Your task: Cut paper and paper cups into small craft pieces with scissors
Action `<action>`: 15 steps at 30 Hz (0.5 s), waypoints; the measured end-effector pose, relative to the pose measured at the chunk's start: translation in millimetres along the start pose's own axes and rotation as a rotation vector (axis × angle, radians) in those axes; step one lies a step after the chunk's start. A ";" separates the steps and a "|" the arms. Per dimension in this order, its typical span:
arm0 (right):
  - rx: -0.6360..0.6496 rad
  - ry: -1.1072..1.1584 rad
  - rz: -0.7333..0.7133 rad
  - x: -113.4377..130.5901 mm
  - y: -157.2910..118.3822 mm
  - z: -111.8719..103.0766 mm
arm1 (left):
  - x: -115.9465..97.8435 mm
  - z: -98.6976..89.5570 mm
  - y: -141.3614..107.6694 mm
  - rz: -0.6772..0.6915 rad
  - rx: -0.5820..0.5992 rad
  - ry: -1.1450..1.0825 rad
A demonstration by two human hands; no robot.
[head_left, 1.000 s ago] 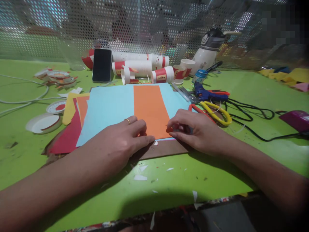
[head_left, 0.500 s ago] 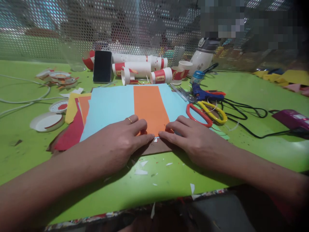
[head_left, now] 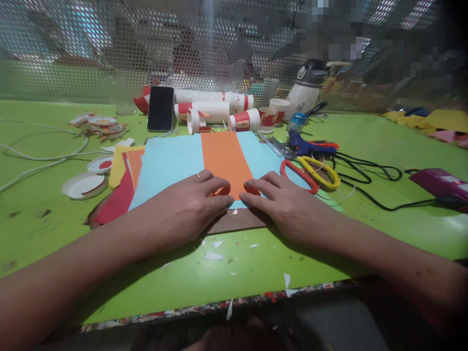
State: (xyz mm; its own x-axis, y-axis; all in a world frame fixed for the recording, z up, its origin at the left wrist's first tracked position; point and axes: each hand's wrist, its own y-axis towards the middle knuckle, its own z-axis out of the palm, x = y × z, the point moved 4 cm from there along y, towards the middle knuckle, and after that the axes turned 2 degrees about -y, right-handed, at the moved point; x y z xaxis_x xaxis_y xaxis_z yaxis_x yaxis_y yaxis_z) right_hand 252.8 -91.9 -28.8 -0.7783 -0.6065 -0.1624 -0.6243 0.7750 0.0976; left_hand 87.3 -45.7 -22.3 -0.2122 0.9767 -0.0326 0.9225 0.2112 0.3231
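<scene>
An orange paper strip (head_left: 224, 158) lies lengthwise over a light blue sheet (head_left: 171, 158). Its near end curls up between my two hands. My left hand (head_left: 186, 202) pinches the left corner of that end between thumb and fingers, a ring on one finger. At the right corner, my right hand (head_left: 292, 204) has its thumb and fingers closed on the same strip. The blue sheet's near edge shows beneath the curl, over a brown board (head_left: 237, 223). Scissors with one red and one yellow handle (head_left: 319, 170) lie just beyond my right hand.
Paper cups (head_left: 244, 120), a phone (head_left: 161, 108) and a white bottle (head_left: 305, 92) line the back by a perforated screen. At right are a blue glue gun (head_left: 310, 145), its black cord and a purple device (head_left: 440, 183). Coloured papers (head_left: 115, 200) and a cut cup base (head_left: 84, 186) lie left.
The strip's near edge has lifted and curled away from me, exposing more of the blue sheet's edge. My fingers have shifted with it. The camera view has moved slightly.
</scene>
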 end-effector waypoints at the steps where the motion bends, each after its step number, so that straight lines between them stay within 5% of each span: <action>1: -0.012 0.015 0.016 -1.3 -0.9 1.3 | 1.2 1.8 0.0 -0.012 0.041 0.007; 10: -0.412 0.180 0.157 -19.6 -19.2 -16.4 | 4.4 3.9 -0.8 -0.074 0.073 -0.065; 15: -0.385 0.224 0.094 -14.8 -11.0 -15.8 | 5.2 3.2 -0.8 -0.091 0.062 -0.104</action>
State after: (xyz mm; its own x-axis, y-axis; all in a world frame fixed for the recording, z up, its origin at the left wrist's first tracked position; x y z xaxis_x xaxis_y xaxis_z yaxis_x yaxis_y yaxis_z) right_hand 270.1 -94.3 -11.9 -0.8017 -0.5928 0.0766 -0.4966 0.7320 0.4664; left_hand 86.5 -40.7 -25.7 -0.2643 0.9515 -0.1576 0.9197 0.2978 0.2557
